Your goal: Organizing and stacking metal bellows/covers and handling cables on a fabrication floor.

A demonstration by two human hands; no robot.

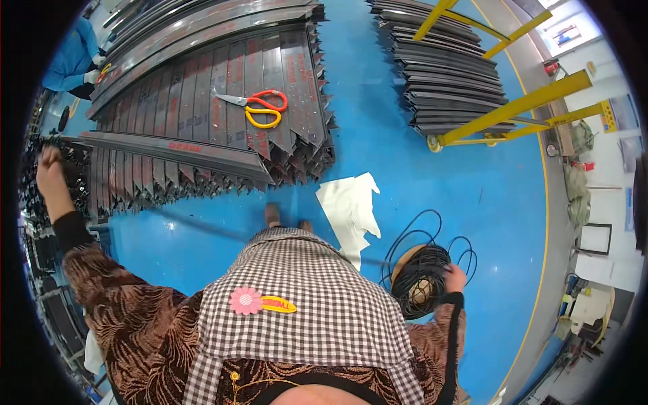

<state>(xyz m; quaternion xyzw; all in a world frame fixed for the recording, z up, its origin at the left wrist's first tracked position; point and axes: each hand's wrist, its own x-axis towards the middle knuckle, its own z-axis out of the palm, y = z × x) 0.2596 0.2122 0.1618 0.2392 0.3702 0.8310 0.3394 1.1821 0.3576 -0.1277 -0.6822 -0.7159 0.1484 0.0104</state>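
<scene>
My left hand [48, 169] is raised far out to the left, closed around the end of a long dark metal strip [175, 154] that lies across a stack of similar dark strips [223, 101]. My right hand [455, 278] is low at the right, gripping a coil of black cord [422, 273] whose loose loops spread over the blue floor. A thin black line runs from the coil leftward past my checked apron. Red and yellow scissors [260, 106] rest on top of the stack.
A white sheet [349, 206] lies on the blue floor [418, 169] ahead of my feet. Another pile of dark strips [445, 67] sits on a yellow cart frame [513, 108] at upper right. A person in blue [71, 57] works at upper left. Shelving stands at left.
</scene>
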